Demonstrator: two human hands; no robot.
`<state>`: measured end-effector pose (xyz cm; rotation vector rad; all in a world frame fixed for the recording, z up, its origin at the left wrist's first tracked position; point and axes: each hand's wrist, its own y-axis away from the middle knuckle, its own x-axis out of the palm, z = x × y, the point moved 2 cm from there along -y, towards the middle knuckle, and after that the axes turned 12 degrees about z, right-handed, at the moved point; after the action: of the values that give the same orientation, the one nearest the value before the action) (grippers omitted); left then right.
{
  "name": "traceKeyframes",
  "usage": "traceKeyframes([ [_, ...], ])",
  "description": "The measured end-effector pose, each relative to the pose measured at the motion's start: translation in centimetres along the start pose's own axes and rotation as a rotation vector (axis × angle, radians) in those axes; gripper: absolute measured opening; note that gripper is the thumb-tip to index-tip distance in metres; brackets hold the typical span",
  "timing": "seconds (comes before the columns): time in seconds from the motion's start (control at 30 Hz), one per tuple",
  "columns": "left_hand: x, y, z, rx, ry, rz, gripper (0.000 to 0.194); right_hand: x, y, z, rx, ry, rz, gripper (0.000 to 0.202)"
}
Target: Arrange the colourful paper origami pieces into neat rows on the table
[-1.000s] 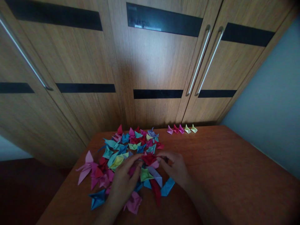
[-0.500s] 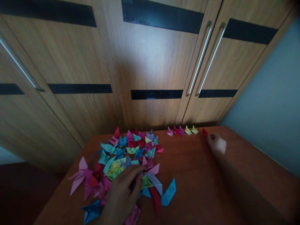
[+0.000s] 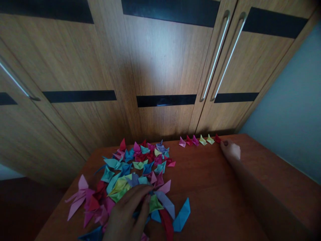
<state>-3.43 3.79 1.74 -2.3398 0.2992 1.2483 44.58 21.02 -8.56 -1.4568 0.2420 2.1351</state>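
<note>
At the right end of a row along the table's back edge, my right hand [image 3: 231, 150] pinches a small red origami boat [image 3: 217, 138]. Beside it in that row stand two pale yellow paper boats [image 3: 210, 139], then magenta, red and pink ones [image 3: 182, 142]. My left hand [image 3: 131, 209] rests over a heap of folded paper pieces, its fingers curled and their tips together. What lies between those fingertips cannot be made out. Close to them are a green paper piece [image 3: 155, 203] and a lavender folded strip [image 3: 165, 202].
The heap spreads over the left of the wooden table [image 3: 205, 187], with a pink paper flower shape [image 3: 81, 197] at its left side. A blue folded strip [image 3: 182, 216] lies apart at the front. A wooden cabinet [image 3: 163, 60] backs the table; a wall [image 3: 296, 110] is at the right.
The red boat in my right hand has moved left, closer to the yellow boats. My left hand stays over the heap with its fingers curled. The view has shifted slightly.
</note>
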Motion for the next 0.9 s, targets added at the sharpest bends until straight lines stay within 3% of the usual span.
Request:
traceKeyframes([
  [0.53,0.0,-0.3,0.1,-0.028,-0.005,0.032,0.026,-0.2,0.9,-0.4,0.038,-0.084,-0.038,0.030],
  [0.83,0.4,-0.5,0.8,-0.048,-0.019,0.380,0.056,-1.0,5.7,0.0,0.058,-0.264,-0.111,0.033],
  [0.9,0.4,-0.8,0.5,-0.041,-0.053,0.453,0.053,-1.0,6.9,0.4,0.034,-0.285,-0.104,0.034],
])
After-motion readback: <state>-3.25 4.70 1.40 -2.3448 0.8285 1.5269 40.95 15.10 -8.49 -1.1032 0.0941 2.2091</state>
